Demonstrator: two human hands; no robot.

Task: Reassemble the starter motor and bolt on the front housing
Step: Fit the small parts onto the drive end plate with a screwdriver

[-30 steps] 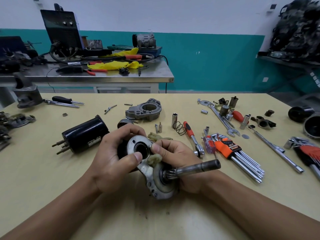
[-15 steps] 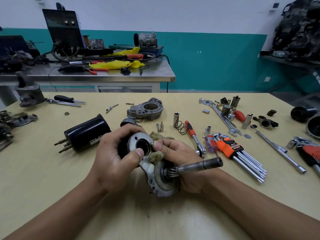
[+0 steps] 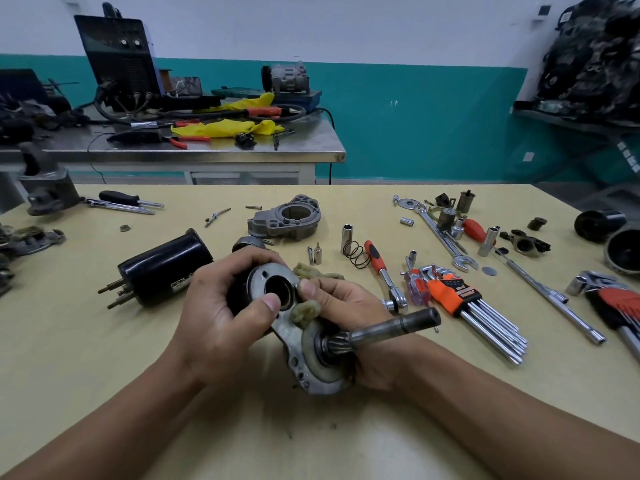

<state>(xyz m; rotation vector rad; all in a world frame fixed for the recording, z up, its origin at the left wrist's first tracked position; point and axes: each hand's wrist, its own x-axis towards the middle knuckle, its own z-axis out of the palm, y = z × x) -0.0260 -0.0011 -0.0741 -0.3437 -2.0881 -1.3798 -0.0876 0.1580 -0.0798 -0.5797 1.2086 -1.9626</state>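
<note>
Starter assy [image 3: 313, 375], shaft [image 3: 391, 327] aimed at 3 o'clock, is held mid-worktop [image 3: 104, 358] w/ L hand [image 3: 218, 317] fingers curled round its black end & R hand [image 3: 349, 303] fingers gripping it from behind; front housing [image 3: 287, 220] lies at 12 o'clock, hex keys [image 3: 485, 313] at 3.

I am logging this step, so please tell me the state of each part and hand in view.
left hand, grips the starter assembly
right hand, grips the starter assembly too
shaft, sticks out uncovered
front housing, lying on table, unfitted
black cylinder, lying on its side
spring, loose on table
</note>
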